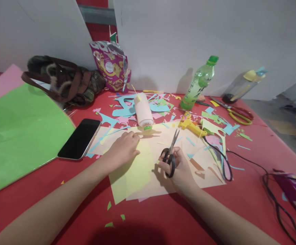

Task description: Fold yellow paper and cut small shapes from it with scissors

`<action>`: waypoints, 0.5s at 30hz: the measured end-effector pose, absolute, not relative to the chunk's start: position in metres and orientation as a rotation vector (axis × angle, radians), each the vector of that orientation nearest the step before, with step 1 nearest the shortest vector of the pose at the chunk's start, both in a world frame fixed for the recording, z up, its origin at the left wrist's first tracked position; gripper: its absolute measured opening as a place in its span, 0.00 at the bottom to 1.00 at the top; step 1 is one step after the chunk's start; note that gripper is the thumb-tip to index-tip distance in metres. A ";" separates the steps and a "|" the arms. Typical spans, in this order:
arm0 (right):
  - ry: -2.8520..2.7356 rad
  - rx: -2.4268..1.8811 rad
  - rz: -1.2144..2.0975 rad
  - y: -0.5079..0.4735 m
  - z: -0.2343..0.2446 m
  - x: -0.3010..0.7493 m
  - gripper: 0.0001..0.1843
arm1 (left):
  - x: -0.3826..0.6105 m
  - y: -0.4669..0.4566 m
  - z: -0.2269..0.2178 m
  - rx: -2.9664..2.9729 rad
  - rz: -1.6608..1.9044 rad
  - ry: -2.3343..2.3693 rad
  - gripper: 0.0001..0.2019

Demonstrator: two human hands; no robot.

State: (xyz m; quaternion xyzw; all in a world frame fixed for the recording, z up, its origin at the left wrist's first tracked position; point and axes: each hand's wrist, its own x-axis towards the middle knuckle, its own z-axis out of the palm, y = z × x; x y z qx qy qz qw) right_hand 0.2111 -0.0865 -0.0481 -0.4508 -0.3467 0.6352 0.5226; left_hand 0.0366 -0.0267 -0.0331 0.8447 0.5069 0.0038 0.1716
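My right hand [182, 170] is closed on a pair of small black-handled scissors [172, 144], with a finger and thumb at the loops. Their blades point away from me and stand slightly apart. My left hand [124, 146] is palm down over a pale yellow sheet of paper [129, 180], fingers bent and thumb apart from them; nothing shows in it. Cream paper [160, 187] lies beside the yellow sheet, under my right hand. Just beyond my left hand a paper-wrapped bottle [143, 109] lies on its side, its green-tinted end towards me.
A phone [80, 139] and green sheets [25, 132] lie left; behind are a bag [68, 81] and snack pouch [109, 66]. Paper scraps [127, 105] surround a yellow glue gun [192, 126], its cord running right. A green bottle [199, 83] and larger scissors [239, 115] are farther back.
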 end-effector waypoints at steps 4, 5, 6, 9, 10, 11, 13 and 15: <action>-0.815 -1.074 1.519 -0.086 -0.049 0.211 0.19 | 0.034 -0.022 -0.039 2.363 0.022 1.439 0.12; -0.817 -1.075 1.516 -0.086 -0.049 0.211 0.19 | 0.033 -0.022 -0.040 2.353 0.009 1.446 0.12; -0.822 -1.077 1.513 -0.086 -0.049 0.211 0.19 | 0.033 -0.021 -0.040 2.344 -0.006 1.451 0.12; -0.839 -1.084 1.505 -0.086 -0.049 0.211 0.19 | 0.033 -0.020 -0.043 2.312 -0.004 1.456 0.13; -0.843 -1.088 1.502 -0.087 -0.048 0.211 0.19 | 0.032 -0.020 -0.044 2.296 0.020 1.453 0.15; -0.845 -1.095 1.499 -0.087 -0.048 0.211 0.19 | 0.032 -0.020 -0.045 2.278 0.052 1.447 0.17; -0.851 -1.105 1.493 -0.087 -0.048 0.211 0.19 | 0.032 -0.020 -0.047 2.242 0.119 1.433 0.20; -0.854 -1.104 1.485 -0.087 -0.049 0.211 0.19 | 0.033 -0.021 -0.046 2.209 0.173 1.422 0.21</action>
